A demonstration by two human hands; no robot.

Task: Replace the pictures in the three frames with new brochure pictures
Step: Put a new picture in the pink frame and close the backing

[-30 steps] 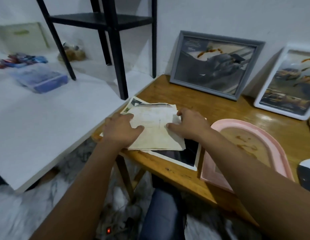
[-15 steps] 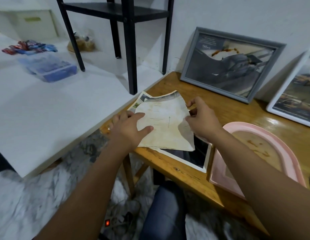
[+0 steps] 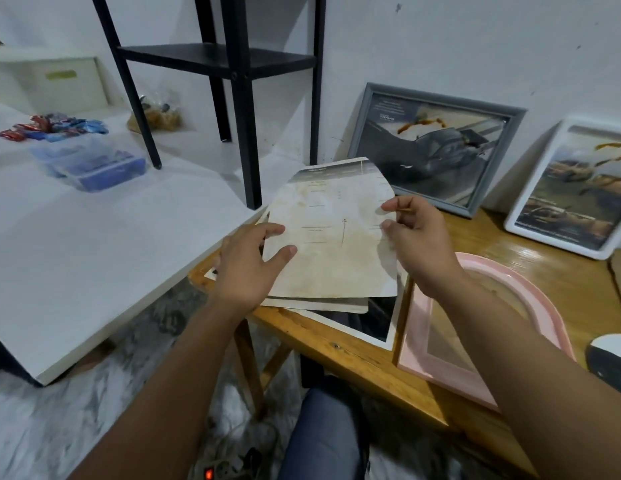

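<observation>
- The stained sheet (image 3: 331, 233) is thin paper, cream with brown blotches and faint printed lines. It is raised off the stack and tilted toward the camera, its top corner curling back. It should be very light and floppy, likely to crease or tear if pulled hard, so its side edges look the safest places to hold.
- The right hand (image 3: 418, 242) pinches the sheet's right edge, thumb and fingers (image 3: 388, 225) closed on the paper.
- The left hand (image 3: 245, 268) is at the sheet's left edge, thumb on the front face. The other fingers lie mostly straight along the edge, and whether they curl behind it cannot be told.
- Under the sheet lies a small stack of brochure pages (image 3: 357, 317), glossy, with a dark print and white border. It rests flat on the wooden surface (image 3: 364, 367), at its near left corner.
- The pink arched frame (image 3: 440, 368) lies flat just right of the stack. It looks rigid and smooth, with an opening showing tan backing.
- A grey frame (image 3: 437, 147) and a white frame (image 3: 572, 188) lean against the wall at the back of the surface. Both hold car pictures marked with brown stains, so they still appear to need new pictures.
</observation>
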